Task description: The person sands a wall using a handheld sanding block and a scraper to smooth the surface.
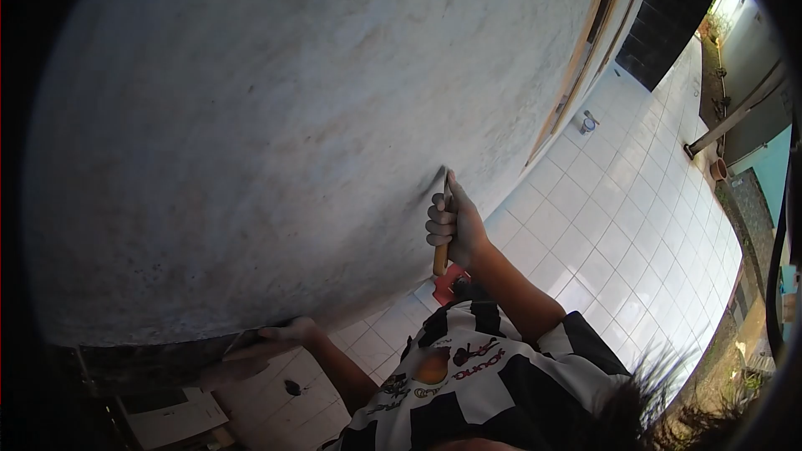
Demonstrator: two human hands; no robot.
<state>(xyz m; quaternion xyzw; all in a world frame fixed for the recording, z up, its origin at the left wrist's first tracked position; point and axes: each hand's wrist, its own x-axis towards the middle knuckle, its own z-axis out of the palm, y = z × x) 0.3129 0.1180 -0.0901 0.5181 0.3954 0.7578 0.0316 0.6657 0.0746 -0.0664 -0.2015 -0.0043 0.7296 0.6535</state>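
My right hand (451,219) is wrapped round a scraper (440,260) with a pale wooden handle. Its thin metal end points up to the wall, and the thumb lies along it. Where it meets the wall (276,117), a dark mark or shadow shows. The wall is whitish, with grey and brownish patches and small dark specks. Lower left, my left hand (290,331) rests with fingers stretched out against the wall's edge, beside a dark glossy band (159,363). Part of those fingers is hard to make out in the shade.
White floor tiles (618,200) spread to the right. A small can (588,124) stands there near a door frame (576,58). Close to my body lies a red object (451,284). A slanting post (735,117) and a flowerpot (718,169) are farther off.
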